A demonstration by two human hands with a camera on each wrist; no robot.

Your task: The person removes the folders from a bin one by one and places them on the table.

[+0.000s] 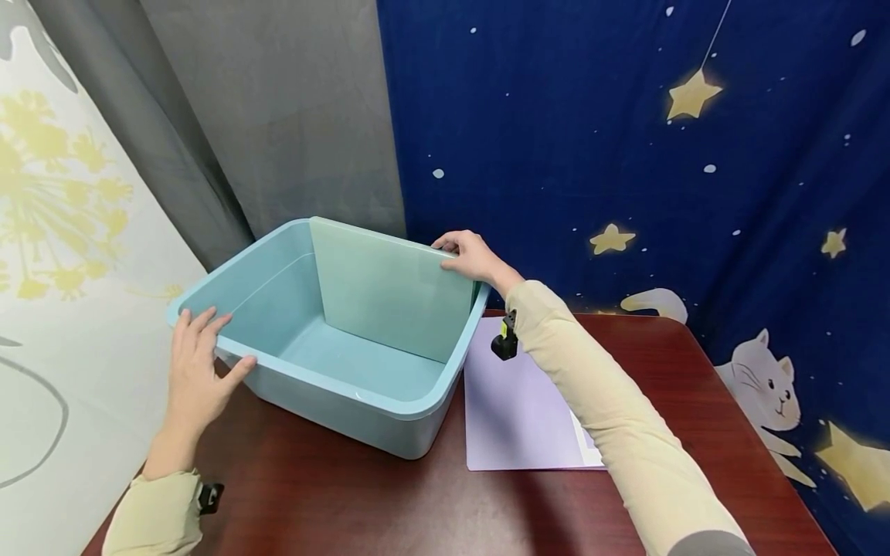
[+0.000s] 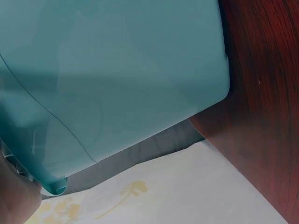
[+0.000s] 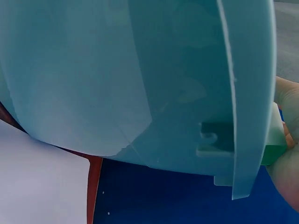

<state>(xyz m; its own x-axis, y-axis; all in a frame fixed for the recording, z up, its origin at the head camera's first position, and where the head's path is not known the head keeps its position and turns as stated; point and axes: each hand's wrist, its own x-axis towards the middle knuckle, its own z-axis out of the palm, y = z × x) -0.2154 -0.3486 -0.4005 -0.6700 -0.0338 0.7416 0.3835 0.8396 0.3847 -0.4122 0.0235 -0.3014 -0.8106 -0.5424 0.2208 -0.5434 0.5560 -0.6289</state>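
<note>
A light blue plastic tub (image 1: 348,398) sits on the table. Inside it, a flat pale green folder (image 1: 389,286) stands on edge along the far wall. My right hand (image 1: 473,256) pinches the folder's upper right corner at the back rim, thumb on the near face. In the right wrist view, the green corner (image 3: 275,151) shows past the rim, beside the fingers. My left hand (image 1: 198,374) rests on the tub's near left corner, fingers extended to the rim and thumb spread along the front. Only part of that hand (image 2: 16,196) shows in the left wrist view.
A purple folder (image 1: 497,417) lies on the table right of the tub, with white paper (image 1: 589,444) at its edge, partly under my right forearm. The dark red wooden table (image 1: 695,386) ends near a blue starry curtain (image 1: 556,139) and a grey one (image 1: 292,100).
</note>
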